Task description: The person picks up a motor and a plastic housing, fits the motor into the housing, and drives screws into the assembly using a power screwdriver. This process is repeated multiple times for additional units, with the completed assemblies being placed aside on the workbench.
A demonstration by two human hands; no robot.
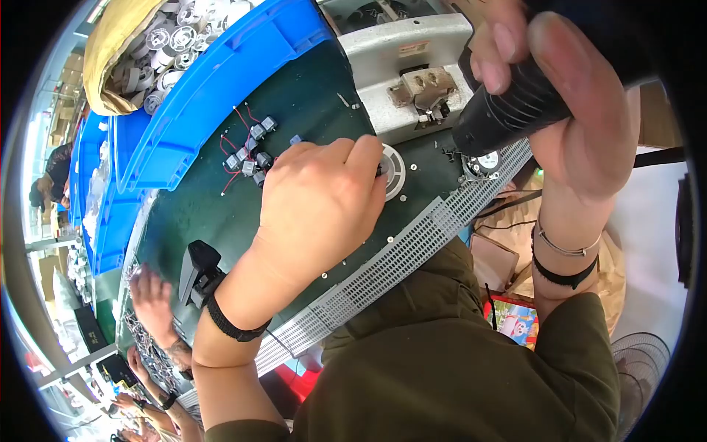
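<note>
Bright even light, strong fisheye bending and black vignette at the edges.

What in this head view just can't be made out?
- White round part: mostly hidden under the left hand.
- Black tool: its tip is hidden behind its own body and the right hand.
- Small wired parts: too small to identify.
- Bin contents: cut off by the top edge.

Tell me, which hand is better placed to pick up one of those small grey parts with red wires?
Probably the left hand: it rests on the dark green table right beside the small grey red-wired parts, while the right hand holds a black ribbed power tool.
</note>
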